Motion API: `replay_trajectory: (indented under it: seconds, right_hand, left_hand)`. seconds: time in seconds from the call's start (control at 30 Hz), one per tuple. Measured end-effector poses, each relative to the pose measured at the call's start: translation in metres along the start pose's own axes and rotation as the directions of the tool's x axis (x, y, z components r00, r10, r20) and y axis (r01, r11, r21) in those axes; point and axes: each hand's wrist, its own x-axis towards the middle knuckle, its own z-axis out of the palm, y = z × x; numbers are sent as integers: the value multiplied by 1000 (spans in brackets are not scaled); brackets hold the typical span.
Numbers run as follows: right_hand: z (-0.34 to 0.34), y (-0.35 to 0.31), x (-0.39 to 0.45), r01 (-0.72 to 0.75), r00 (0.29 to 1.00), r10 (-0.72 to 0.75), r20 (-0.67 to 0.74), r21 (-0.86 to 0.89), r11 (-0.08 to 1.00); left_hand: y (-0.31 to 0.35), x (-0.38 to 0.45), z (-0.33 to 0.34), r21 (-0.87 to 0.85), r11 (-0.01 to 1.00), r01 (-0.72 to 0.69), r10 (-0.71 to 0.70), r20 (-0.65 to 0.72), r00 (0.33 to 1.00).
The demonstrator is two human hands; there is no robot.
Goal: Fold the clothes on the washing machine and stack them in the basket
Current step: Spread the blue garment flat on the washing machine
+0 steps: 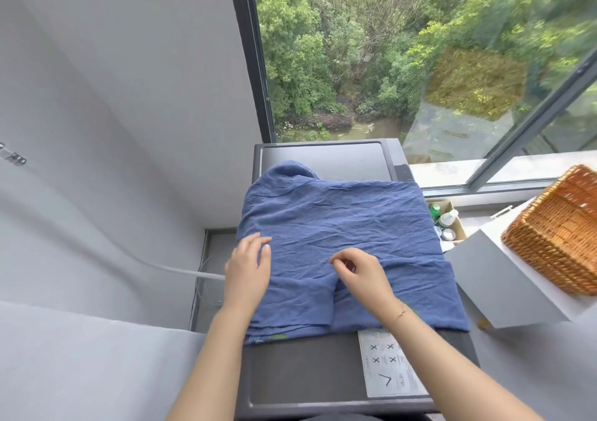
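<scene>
Hands on the blue cloth (pixel 339 226).
Left hand (pixel 248 267) rests flat at its edge; right hand (pixel 361 273) pinches its middle.

so my washer (pixel 310 375) is dark grey with a flat top. the blue garment (pixel 339 226) is spread across the middle of it, wrinkly, hanging a bit over the left and right edges. a white sticker (pixel 387 362) with x marks sits on the near right part.
</scene>
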Motion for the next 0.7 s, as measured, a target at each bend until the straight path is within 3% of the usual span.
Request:
replay_trajectory:
  seconds: [0.13, 0.27, 0.4, 0.53, 0.7]
  right_hand:
    - [-35, -2, 53, -20, 999, 18, -30, -74, 997]
    - [-65, 6, 109, -89, 996, 93, 5, -235, 968]
    - [-80, 16, 153, -151, 988, 150, -28, -342, 927]
    - [-87, 27, 179, -236, 969, 244, -33, -413, 880]
    - [-97, 40, 188, -352, 936, 319, -150, -425, 834]
  left_hand:
    - [24, 68, 1, -1, 1000, -12, 12, 82, 997]
    - [53, 126, 8, -42, 993, 109, -101, 149, 984]
    - [77, 164, 23, -28, 992, 127, -120, 166, 979]
    - [78, 191, 46, 74, 970, 233, -242, 159, 957]
    - [71, 206, 62, 107, 920, 378, -390, 146, 909]
